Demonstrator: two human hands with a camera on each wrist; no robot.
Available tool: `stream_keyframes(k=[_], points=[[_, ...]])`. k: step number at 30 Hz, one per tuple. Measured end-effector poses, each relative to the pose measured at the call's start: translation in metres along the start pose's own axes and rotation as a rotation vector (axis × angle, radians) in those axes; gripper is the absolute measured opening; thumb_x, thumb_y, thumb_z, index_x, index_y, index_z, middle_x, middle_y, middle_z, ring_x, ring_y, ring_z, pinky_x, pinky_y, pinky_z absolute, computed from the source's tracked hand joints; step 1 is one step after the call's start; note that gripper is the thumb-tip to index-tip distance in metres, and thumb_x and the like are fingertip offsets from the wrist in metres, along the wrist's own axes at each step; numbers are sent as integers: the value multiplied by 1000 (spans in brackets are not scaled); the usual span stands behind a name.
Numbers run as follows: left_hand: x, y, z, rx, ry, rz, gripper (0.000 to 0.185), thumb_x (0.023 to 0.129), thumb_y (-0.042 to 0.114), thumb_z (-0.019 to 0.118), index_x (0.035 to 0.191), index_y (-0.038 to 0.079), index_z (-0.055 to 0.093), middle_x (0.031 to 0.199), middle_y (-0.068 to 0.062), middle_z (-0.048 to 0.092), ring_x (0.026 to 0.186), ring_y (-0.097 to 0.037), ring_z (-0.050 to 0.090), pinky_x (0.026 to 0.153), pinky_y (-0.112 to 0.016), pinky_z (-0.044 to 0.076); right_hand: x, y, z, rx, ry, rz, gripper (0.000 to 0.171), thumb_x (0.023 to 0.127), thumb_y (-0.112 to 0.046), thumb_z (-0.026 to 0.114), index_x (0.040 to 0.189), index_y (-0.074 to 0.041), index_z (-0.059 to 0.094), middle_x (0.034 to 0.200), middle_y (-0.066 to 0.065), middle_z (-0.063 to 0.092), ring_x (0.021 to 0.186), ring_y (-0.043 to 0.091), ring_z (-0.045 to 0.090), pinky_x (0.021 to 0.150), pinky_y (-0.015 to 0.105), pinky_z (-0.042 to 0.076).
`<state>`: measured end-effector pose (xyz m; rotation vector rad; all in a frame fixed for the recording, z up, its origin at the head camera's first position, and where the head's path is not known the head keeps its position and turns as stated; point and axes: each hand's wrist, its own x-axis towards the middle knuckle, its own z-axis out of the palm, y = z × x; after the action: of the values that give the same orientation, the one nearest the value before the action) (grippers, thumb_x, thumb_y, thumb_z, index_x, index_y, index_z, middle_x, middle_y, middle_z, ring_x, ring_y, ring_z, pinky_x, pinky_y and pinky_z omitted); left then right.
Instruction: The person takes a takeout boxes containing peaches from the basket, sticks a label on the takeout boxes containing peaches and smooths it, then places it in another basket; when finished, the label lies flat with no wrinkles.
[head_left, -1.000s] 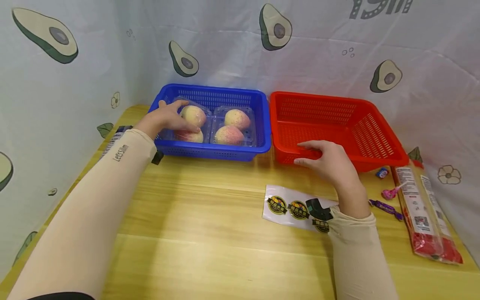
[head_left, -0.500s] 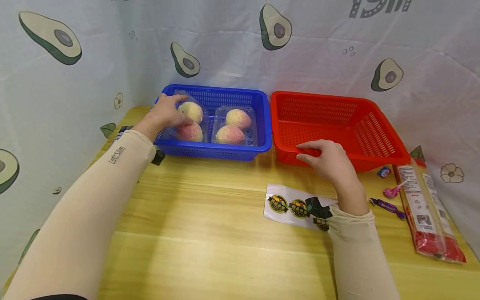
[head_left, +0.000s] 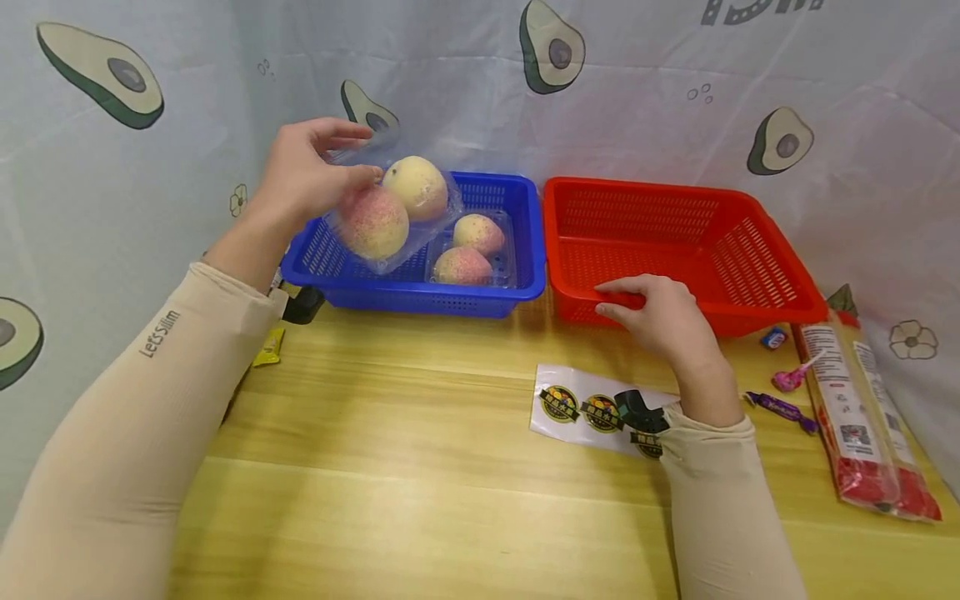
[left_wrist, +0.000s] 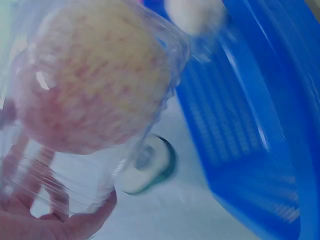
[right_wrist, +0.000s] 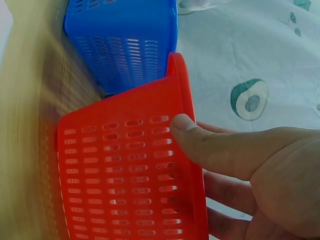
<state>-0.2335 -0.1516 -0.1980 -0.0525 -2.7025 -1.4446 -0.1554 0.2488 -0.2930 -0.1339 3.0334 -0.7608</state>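
We hold a clear clamshell of two peaches (head_left: 393,208) in our left hand (head_left: 303,175), fingers curled round its far left edge, raised above the left end of the blue basket (head_left: 487,287), where a second clamshell (head_left: 468,250) lies at the right. Our right hand (head_left: 663,321) grips the near rim of the red basket (head_left: 750,250), thumb pressed on the outer wall and fingers hooked inside, with a sticker sheet (head_left: 581,408) just near it on the table (head_left: 420,467).

A pale avocado-print cloth (head_left: 637,92) backs a light wooden table (head_left: 420,467).
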Motion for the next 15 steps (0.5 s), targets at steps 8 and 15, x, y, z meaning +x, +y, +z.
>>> stream_keyframes(k=[8, 15], points=[[-55, 1, 20, -193, -205, 204, 38, 85, 21, 84, 121, 16, 73, 127, 2, 65, 119, -17, 55, 96, -39, 49, -2, 2, -1, -5, -20, 15, 38, 97, -26, 70, 132, -12, 68, 136, 23, 57, 126, 45, 45, 99, 65, 40], [-92, -30, 54, -387, -431, 284, 29, 83, 6, 81, 111, 3, 73, 115, -11, 68, 105, -27, 61, 89, -38, 53, -2, 2, -3, -3, -20, -10, 38, 97, -24, 70, 132, -11, 68, 136, 23, 58, 127, 44, 46, 101, 64, 38]])
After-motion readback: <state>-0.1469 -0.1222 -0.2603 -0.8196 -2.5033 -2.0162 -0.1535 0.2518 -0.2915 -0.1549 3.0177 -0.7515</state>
